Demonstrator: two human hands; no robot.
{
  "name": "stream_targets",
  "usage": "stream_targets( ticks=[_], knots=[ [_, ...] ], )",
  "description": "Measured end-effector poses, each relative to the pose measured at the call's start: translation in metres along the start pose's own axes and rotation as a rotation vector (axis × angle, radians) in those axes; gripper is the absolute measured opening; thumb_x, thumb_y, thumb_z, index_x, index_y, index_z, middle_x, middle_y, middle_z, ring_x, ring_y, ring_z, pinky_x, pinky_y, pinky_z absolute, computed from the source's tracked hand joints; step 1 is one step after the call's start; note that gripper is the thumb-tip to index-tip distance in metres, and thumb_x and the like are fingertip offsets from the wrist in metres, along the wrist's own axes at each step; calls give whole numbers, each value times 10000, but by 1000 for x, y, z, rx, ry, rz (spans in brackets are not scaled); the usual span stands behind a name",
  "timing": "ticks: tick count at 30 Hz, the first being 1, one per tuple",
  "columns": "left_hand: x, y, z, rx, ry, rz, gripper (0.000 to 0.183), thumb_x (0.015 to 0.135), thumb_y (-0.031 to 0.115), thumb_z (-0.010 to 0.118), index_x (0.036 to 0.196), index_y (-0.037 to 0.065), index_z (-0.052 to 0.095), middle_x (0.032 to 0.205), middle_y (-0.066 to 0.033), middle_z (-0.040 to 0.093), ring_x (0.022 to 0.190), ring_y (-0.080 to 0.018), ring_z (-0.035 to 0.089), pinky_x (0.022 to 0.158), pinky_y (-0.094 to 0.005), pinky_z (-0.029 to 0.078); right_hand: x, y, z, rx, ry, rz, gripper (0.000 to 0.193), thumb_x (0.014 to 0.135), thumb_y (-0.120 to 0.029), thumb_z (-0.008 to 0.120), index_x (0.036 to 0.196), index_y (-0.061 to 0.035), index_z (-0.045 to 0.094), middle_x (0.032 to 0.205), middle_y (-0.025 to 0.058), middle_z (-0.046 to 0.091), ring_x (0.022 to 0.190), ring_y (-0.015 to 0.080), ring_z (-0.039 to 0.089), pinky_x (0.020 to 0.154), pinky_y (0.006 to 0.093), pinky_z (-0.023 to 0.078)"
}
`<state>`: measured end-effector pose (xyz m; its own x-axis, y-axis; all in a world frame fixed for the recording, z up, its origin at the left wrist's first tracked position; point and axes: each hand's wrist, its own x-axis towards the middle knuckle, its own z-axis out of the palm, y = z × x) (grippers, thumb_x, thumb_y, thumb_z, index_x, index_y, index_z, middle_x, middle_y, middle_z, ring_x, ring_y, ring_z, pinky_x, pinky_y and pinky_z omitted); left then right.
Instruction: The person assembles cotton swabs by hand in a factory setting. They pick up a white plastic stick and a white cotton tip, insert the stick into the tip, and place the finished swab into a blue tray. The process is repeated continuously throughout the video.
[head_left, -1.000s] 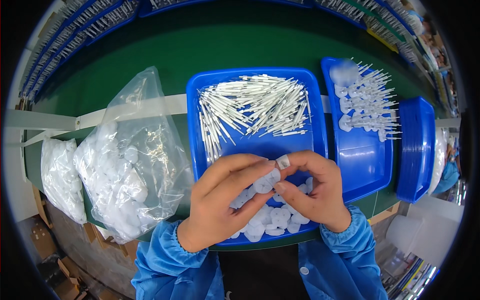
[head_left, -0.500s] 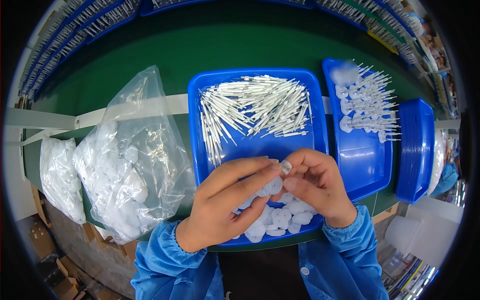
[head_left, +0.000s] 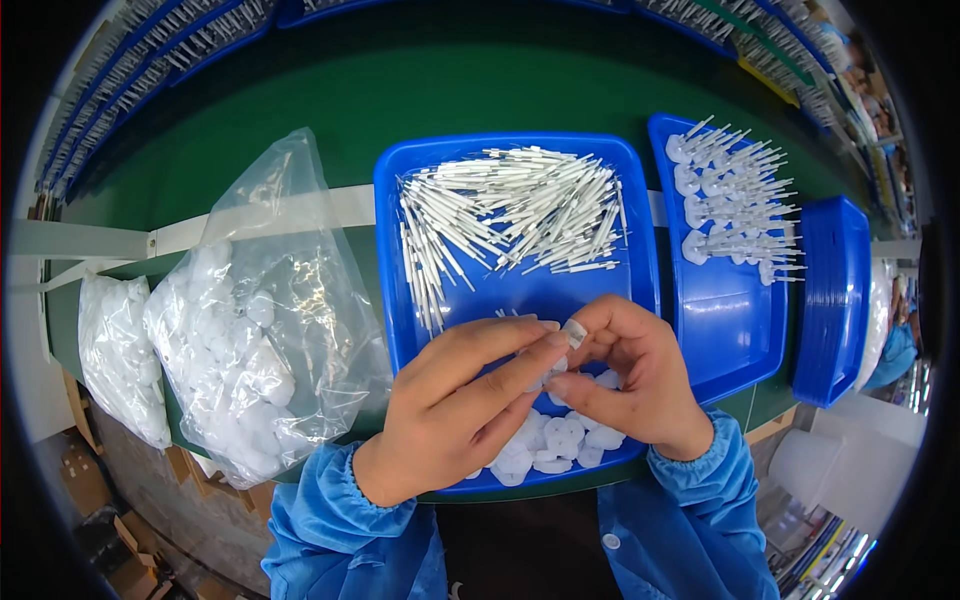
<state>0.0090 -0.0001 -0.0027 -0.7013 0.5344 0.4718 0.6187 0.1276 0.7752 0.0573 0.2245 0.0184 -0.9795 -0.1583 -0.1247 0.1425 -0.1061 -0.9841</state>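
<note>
Both my hands meet over the near part of a blue tray. My left hand is closed, its fingers bent around a translucent white plastic piece that is mostly hidden behind them. Closed in a pinch beside it is my right hand. A small clear tab sticks up where the fingertips of both hands come together. Thin white sticks lie heaped in the tray's far half. Below my hands, white plastic discs are piled at its near edge.
Right of the tray, a second blue tray holds rows of discs with sticks attached. Stacked blue trays stand further right. Clear bags of white pieces lie on the left. Filled racks line the back.
The white piece between my hands has turned and is now more covered by my left fingers. The blurred patch over the right tray's far corner is gone, and discs show there.
</note>
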Motion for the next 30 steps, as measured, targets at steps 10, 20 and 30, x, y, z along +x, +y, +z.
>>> stream_targets(
  ticks=[10, 20, 30],
  knots=[
    [5, 10, -3, 120, -14, -166, 777, 796, -67, 777, 1552, 1, 609, 1596, -234, 554, 1399, -386, 605, 1146, -505, 509, 5, -5, -21, -702, -41, -241, 253, 885, 9, 816, 1124, -53, 757, 1110, 83, 786, 986, 244, 782, 882, 342, 599],
    [9, 5, -4, 198, -272, -267, 768, 846, -68, 707, 1592, -12, 532, 1362, -236, 701, 1169, -427, 701, 1009, -478, 566, 1, -8, -39, -1155, 52, -395, 277, 785, -120, 875, 1052, -119, 805, 1182, 51, 767, 1116, 292, 717, 1045, 493, 528],
    [48, -10, 14, 290, -333, -128, 252, 830, 14, 827, 1066, 94, 791, 1074, -71, 782, 975, -326, 742, 861, -420, 614, 5, 4, -42, -1169, 24, -441, 197, 831, -181, 857, 1006, -130, 781, 1003, 26, 746, 994, 259, 713, 1017, 446, 512]
  ],
)
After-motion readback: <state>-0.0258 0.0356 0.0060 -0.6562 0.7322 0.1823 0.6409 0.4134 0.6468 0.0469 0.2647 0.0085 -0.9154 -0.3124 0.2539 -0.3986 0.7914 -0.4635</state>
